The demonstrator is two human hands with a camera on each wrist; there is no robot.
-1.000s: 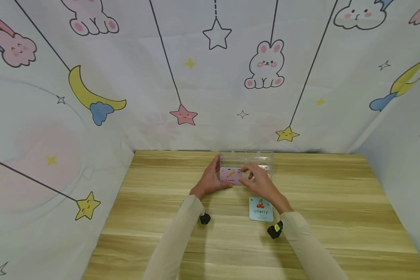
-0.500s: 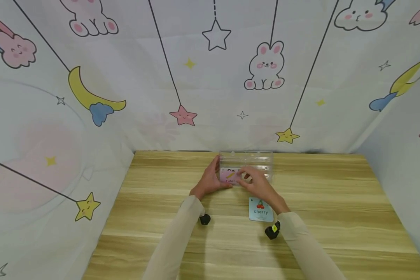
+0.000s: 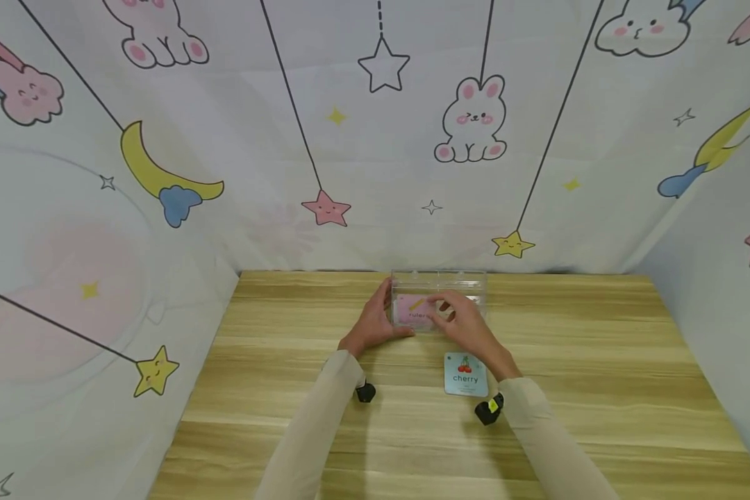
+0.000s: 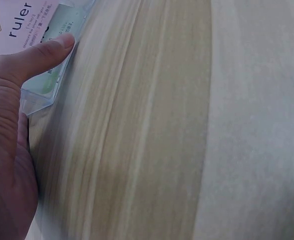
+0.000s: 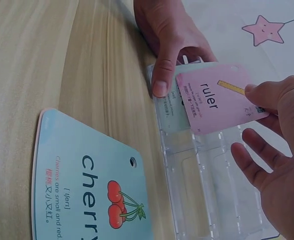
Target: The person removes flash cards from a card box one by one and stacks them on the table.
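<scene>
A pink flashcard (image 5: 206, 112) printed "ruler" is pinched between the thumb and forefinger of my right hand (image 3: 467, 328). In the right wrist view the card is tilted over the left compartment of a clear plastic box (image 3: 462, 276), its other fingers loosely bent beside it. Under it, a pale green card (image 5: 170, 112) lies in the compartment, partly covered. My left hand (image 3: 373, 321) grips the box's left end, thumb on the front rim and fingers at the far side. In the left wrist view its thumb overlaps the box's edge.
A light blue "cherry" flashcard (image 3: 465, 373) lies on the wooden table (image 3: 287, 389) in front of the box, under the right forearm. A white fabric wall (image 3: 375, 236) with cartoon prints rises right behind the box.
The right hand shifts left, then slightly back right. The ruler card rises a little and changes tilt, covering a pictured card behind it. The left hand stays on the box.
</scene>
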